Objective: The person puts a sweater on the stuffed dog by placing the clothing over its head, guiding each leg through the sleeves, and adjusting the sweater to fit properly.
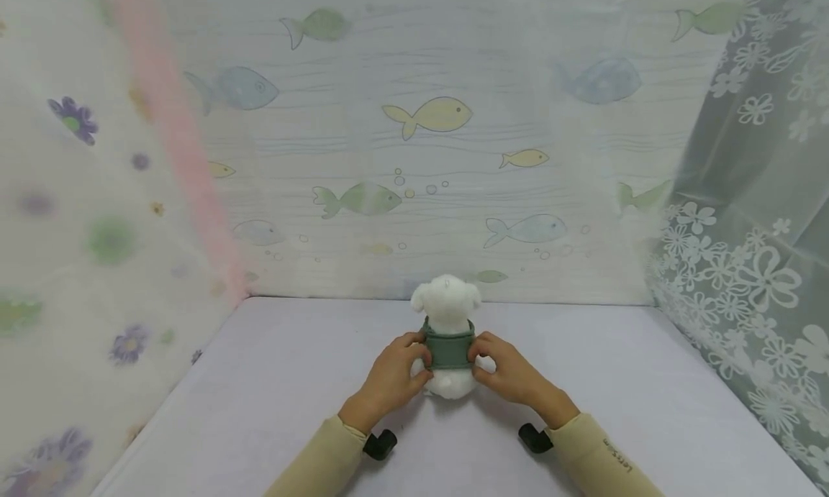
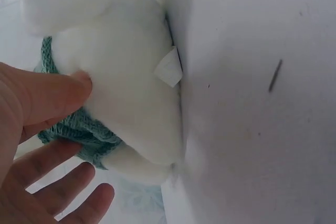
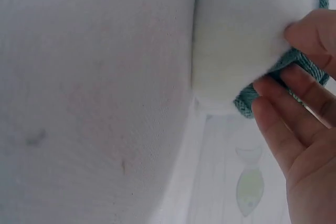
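Note:
A white plush toy with floppy ears point(image 1: 447, 301) sits upright on the table, its back to the head camera. Around its body is a green knitted vest point(image 1: 450, 350). My left hand point(image 1: 392, 371) pinches the vest's left side, the thumb point(image 2: 63, 94) against the white body and the fingers at the knit. On the opposite side, my right hand point(image 1: 515, 371) pinches the vest near its lower edge, thumb point(image 3: 311, 31) on the plush and fingers by the knit point(image 3: 244, 102). A small white label point(image 2: 169, 67) sticks out low on the toy. Its front is hidden in the head view.
A white cloth covers the table point(image 1: 311, 389). Behind it hangs a fish-patterned curtain point(image 1: 363, 245), with a flowered curtain point(image 1: 84, 267) on the left and a sheer floral one point(image 1: 745, 281) on the right. Dark devices point(image 1: 380, 445) are worn at both wrists.

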Action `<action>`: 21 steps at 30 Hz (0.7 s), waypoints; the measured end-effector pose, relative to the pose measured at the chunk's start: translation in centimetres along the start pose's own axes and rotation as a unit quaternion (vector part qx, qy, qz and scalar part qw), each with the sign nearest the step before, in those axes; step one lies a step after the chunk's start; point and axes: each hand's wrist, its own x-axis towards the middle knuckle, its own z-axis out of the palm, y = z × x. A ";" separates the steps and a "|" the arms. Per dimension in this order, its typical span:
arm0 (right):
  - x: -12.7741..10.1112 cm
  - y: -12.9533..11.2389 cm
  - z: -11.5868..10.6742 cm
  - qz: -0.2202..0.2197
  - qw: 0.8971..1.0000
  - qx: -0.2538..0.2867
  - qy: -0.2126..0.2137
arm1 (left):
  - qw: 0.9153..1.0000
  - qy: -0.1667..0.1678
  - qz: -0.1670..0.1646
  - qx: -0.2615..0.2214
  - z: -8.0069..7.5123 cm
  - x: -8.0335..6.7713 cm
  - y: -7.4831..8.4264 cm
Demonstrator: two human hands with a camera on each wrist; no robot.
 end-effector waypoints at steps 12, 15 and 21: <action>-0.4 -0.1 -0.1 0.008 0.998 -0.012 -0.055 | 0.993 -0.112 0.026 -0.012 -1.3 0.0 -0.5; -0.4 -0.2 -0.2 0.008 0.999 -0.021 -0.045 | 0.995 -0.096 0.013 0.004 -1.0 0.0 -0.5; -0.2 0.0 -0.3 0.021 0.999 -0.017 -0.031 | 0.999 -0.047 0.000 0.025 -0.6 0.0 -0.9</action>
